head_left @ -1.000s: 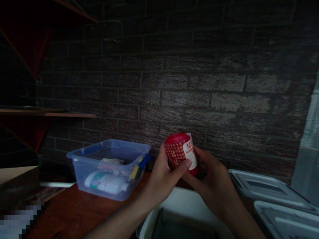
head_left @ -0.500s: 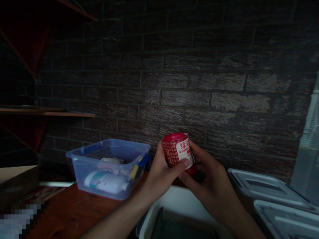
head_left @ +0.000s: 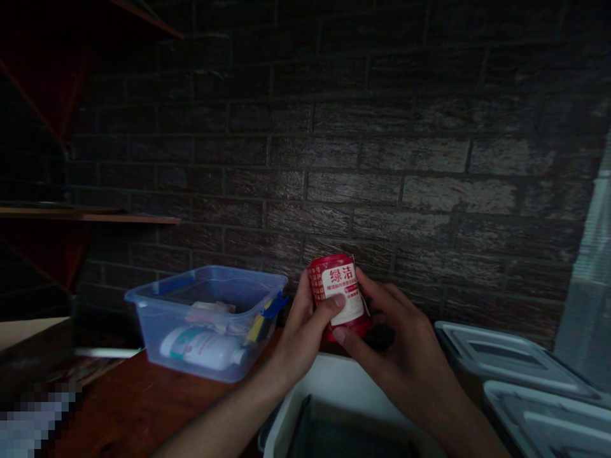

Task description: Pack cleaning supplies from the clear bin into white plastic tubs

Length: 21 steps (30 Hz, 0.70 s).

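Observation:
A red jar (head_left: pixel 341 280) with a white label and red Chinese print is held up between both hands, slightly tilted. My left hand (head_left: pixel 303 324) wraps its left side, the thumb lying across the label. Round the right side and lower edge curl the fingers of my right hand (head_left: pixel 394 334), its thumb at the jar's base. Some of those fingertips are hidden behind the jar. Below the hands stands an open white bin (head_left: pixel 281 426) with something dark inside.
At left, a clear bluish plastic box (head_left: pixel 147 331) holds a white bottle (head_left: pixel 203 346) and other items on the wooden table (head_left: pixel 124 413). Grey lids (head_left: pixel 520 359) lie at right. A dark brick wall (head_left: pixel 334 152) rises behind; wooden shelves (head_left: pixel 95 215) jut out at left.
The jar has turned in my hands, so its label now faces me more fully. Both hands have shifted slightly left, and my left thumb has slid left with the label.

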Each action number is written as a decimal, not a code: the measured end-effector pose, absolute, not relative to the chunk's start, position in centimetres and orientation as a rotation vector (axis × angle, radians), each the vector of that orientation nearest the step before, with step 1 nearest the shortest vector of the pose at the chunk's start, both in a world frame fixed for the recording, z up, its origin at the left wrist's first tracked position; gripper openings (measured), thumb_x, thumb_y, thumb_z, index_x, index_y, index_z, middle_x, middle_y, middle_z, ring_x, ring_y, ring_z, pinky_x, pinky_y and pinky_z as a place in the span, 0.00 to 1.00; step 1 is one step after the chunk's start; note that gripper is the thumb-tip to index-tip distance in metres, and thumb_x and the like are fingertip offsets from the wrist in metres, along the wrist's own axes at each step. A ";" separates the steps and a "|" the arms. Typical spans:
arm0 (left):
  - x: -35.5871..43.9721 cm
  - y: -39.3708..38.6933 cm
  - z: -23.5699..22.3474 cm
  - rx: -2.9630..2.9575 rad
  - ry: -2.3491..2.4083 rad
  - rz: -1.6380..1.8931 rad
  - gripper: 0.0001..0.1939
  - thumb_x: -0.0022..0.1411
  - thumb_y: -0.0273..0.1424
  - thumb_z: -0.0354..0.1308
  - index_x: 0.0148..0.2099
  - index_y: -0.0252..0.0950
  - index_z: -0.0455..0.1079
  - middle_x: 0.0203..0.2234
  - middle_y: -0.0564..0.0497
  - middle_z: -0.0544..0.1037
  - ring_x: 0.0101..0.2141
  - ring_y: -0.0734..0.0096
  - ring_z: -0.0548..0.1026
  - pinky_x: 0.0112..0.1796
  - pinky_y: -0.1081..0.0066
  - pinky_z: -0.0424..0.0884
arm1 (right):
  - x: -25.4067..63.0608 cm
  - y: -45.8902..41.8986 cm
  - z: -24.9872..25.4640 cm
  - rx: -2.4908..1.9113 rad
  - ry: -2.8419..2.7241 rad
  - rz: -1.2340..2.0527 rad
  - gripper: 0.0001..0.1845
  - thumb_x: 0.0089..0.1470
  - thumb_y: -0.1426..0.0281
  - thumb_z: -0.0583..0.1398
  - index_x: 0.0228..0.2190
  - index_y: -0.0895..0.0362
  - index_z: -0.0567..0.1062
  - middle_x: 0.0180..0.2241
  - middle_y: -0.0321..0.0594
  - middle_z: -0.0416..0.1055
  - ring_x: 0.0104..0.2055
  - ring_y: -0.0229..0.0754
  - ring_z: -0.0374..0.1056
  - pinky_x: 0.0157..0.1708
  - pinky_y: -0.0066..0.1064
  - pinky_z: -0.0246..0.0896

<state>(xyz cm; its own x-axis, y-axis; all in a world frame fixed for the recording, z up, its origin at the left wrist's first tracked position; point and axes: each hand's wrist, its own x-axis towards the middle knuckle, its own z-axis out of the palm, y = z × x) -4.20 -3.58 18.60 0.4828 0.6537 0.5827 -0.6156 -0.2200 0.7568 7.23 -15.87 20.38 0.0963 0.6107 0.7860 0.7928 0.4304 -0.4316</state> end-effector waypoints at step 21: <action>-3.9 -3.5 18.4 1.261 0.048 1.163 0.21 0.64 0.39 0.62 0.56 0.35 0.73 0.43 0.45 0.83 0.41 0.60 0.79 0.43 0.67 0.73 | 7.7 -15.6 19.9 -1.190 -1.607 -0.223 0.25 0.67 0.69 0.56 0.64 0.45 0.67 0.45 0.41 0.68 0.44 0.42 0.69 0.43 0.36 0.70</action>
<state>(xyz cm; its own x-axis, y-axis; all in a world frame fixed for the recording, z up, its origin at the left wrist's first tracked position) -3.94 -3.49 18.45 0.4731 0.6941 0.5427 -0.6475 -0.1438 0.7484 7.74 -15.62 19.91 0.0724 0.5734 0.8160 0.7743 0.4834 -0.4084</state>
